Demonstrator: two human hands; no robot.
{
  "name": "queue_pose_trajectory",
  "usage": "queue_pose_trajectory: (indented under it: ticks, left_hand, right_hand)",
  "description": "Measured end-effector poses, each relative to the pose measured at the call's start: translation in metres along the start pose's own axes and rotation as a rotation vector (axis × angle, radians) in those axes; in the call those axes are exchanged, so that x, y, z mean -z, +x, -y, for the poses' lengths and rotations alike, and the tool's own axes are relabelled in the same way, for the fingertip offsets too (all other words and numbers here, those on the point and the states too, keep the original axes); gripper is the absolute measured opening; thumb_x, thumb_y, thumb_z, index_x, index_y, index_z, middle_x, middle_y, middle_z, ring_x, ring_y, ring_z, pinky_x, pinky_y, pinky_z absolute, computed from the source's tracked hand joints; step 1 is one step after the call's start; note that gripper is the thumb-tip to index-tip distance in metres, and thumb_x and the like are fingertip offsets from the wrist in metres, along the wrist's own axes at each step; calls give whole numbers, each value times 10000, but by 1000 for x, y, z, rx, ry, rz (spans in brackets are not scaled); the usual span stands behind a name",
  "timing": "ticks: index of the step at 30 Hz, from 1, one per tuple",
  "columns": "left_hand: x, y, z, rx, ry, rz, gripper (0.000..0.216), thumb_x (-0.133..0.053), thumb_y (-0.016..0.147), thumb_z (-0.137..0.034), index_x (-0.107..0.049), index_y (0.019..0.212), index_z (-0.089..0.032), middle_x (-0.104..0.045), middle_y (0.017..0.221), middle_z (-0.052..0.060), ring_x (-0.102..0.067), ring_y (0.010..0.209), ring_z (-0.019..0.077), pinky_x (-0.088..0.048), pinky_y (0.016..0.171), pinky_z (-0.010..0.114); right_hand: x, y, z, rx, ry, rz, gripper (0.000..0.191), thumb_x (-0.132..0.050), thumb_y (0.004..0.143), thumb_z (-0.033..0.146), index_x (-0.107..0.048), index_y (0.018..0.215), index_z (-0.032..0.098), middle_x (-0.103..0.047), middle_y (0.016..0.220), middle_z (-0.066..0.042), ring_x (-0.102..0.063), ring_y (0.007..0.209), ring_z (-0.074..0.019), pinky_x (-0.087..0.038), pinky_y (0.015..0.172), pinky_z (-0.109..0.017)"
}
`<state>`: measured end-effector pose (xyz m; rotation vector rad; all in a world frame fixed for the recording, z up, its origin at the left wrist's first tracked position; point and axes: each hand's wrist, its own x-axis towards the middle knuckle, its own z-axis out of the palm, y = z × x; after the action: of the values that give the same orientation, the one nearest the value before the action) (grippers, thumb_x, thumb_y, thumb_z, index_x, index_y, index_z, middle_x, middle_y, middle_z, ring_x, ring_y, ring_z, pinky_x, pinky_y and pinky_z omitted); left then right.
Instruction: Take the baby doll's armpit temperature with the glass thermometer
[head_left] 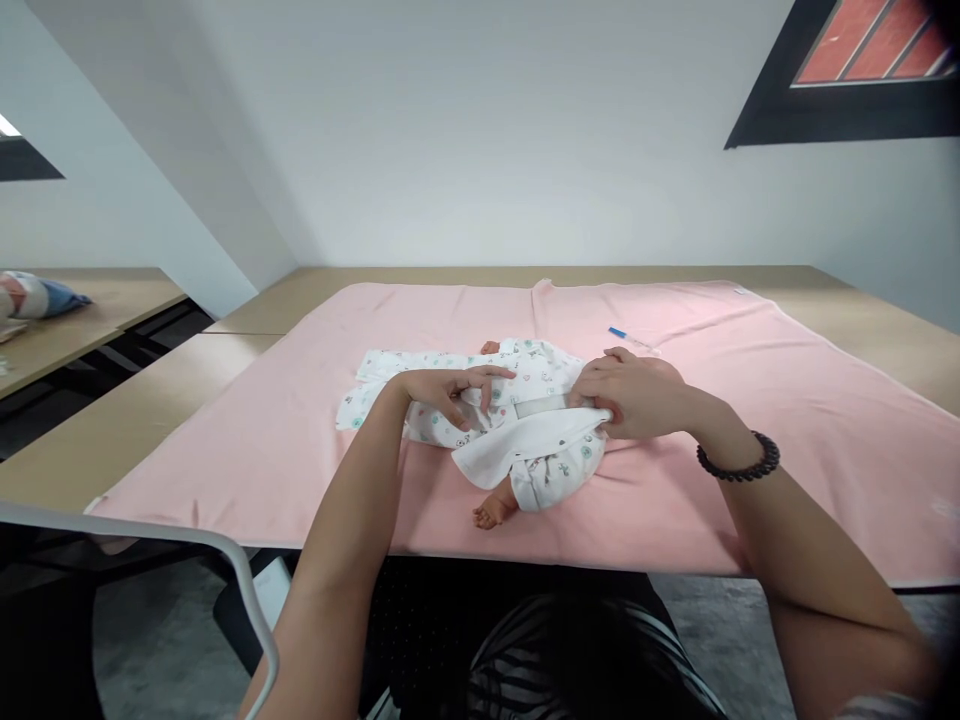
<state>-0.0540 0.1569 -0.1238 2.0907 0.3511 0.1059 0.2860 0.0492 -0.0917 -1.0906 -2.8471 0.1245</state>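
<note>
A baby doll [493,508] lies on its back with its head to the right, dressed in a white printed baby shirt [561,475] and matching trousers [382,380]. The shirt's front flap is folded back toward me, showing its plain white inside. Over the doll's waist rests my left hand [457,388], fingers apart and nothing gripped. At the collar, my right hand [626,395] has its fingers curled on the flap's upper edge, covering most of the doll's head. One small doll hand sticks out of the near sleeve, another beyond the far side.
A pink blanket [750,400] covers most of the wooden table [247,350]. Behind my right hand lies a thin stick with a blue end [619,333], perhaps a thermometer. A chair with a pale frame [225,545] stands at lower left. Bundled cloth [45,297] lies on another table.
</note>
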Motion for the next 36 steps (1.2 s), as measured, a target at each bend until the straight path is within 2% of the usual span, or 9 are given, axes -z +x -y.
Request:
queue_pose_trajectory:
  ticks: [3,7,11,17,21,27,29,32,36]
  left_hand:
    - [1,-1,-5,28,104,106,432,-886,623,-171,-767,1025,-271,-186,1703,-20,-253,1545,351,-535,1080,412]
    - [0,0,-11,58,145,167,495,-887,619,-193,-753,1086,-286,-88,1716,-53,-163,1569,360,-505,1122,430]
    - [-3,1,-14,100,127,202,557,-900,579,-217,-717,1101,-280,-18,1714,-69,-115,1574,368,-468,1153,468]
    - [-2,1,-17,150,142,207,521,-897,595,-277,-686,1070,-246,20,1707,-53,-52,1573,380,-383,1201,509]
    - [-9,5,-32,192,225,145,445,-898,612,-408,-667,943,-220,-144,1659,13,-56,1563,388,-400,1167,475]
    - [-58,34,-67,318,561,-209,576,-705,718,-737,-592,764,-175,-519,1257,144,-537,1185,365,-465,981,497]
    - [-69,41,-71,366,663,-318,481,-691,774,-611,-531,687,-166,-544,1165,157,-590,1037,321,-486,878,448]
    - [-66,40,-66,317,597,-319,307,-671,764,-338,-461,611,-174,-584,1123,118,-611,879,222,-482,756,362]
    - [-48,28,-54,265,423,-423,74,-612,766,-226,-592,706,-189,-669,1028,66,-622,884,215,-489,772,355]
  right_hand:
    - [0,2,1,-20,1,-19,169,-589,752,183,-588,908,248,-663,821,-3,-593,851,-239,-317,937,-429]
    - [-4,7,1,-83,18,-56,74,-553,881,303,-590,888,240,-636,712,21,-587,747,-208,-331,913,-414]
    - [-13,14,4,-193,-56,-144,285,-475,950,325,-460,692,206,-535,570,46,-457,562,-141,-351,862,-382]
    - [-22,22,12,-315,-109,-231,516,-338,1027,319,-222,542,190,-438,457,16,-328,491,-129,-380,850,-387]
    - [-25,30,19,-408,-70,-327,618,-342,1053,439,-176,504,210,-423,420,10,-342,466,-125,-386,953,-430]
    - [-25,32,23,-467,-15,-317,686,-386,1039,573,-226,467,228,-466,414,6,-415,470,-145,-386,989,-464]
    - [-24,31,23,-470,-13,-294,695,-368,1046,574,-252,453,230,-473,414,3,-441,477,-151,-374,1008,-468]
    - [-23,30,22,-480,-38,-260,703,-354,1036,618,-260,458,230,-465,413,2,-460,487,-158,-375,985,-475]
    - [-23,30,19,-457,-58,-221,667,-392,1019,626,-296,500,218,-500,456,10,-471,513,-160,-392,917,-464]
